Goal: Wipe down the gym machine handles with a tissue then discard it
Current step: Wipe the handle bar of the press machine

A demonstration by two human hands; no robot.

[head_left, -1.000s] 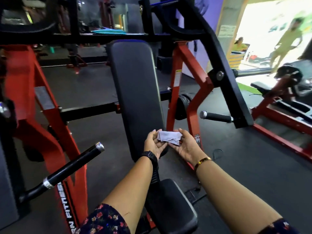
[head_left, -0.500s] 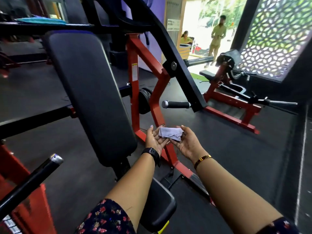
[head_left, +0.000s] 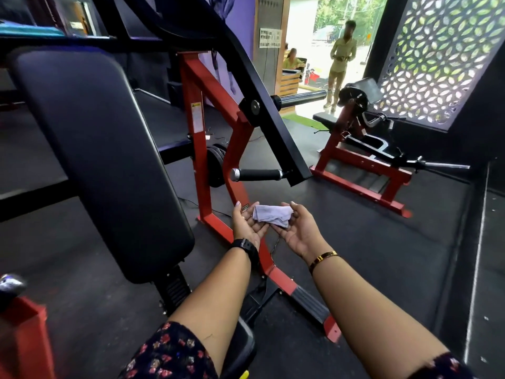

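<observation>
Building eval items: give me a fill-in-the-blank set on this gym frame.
The tissue touches the left hand and the right hand, in the picture ___ the handle.
The black watch sits on the ___ wrist.
The machine's frame is painted ___.
Missing: below; left; red.

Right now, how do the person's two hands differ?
The left hand wears a black watch, the right hand a gold bracelet. The right hand pinches the tissue under its thumb; the left hand only touches it with straighter fingers. Both face palm up.
</observation>
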